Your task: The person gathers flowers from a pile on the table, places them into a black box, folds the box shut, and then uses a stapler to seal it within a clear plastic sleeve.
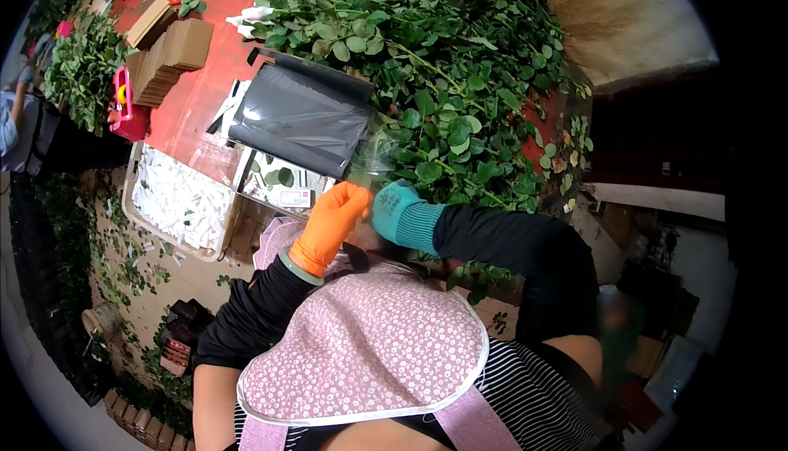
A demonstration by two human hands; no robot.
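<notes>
My left hand [332,219], in an orange rubber glove, is closed in a pinch at the near right corner of a black tray [300,114]. A piece of clear plastic film [372,164] shows just beyond its fingertips, seemingly pinched there. Beside it, my right hand [404,217] wears a teal knit glove with a ribbed cuff. Its fingers are curled in, and what they hold, if anything, is hidden. Clear film sheets lie in the black tray. Under the tray's near edge sits a shallow open box [283,180] with a few leaves and a small white-and-red packet [295,197].
Leafy green stems [443,98] heap over the red table [185,135], some with white-wrapped heads [254,16]. At left are stacked cardboard pieces [172,57], a pink basket [127,114] and a bin of small white pieces [182,201]. Another person [20,127] stands far left.
</notes>
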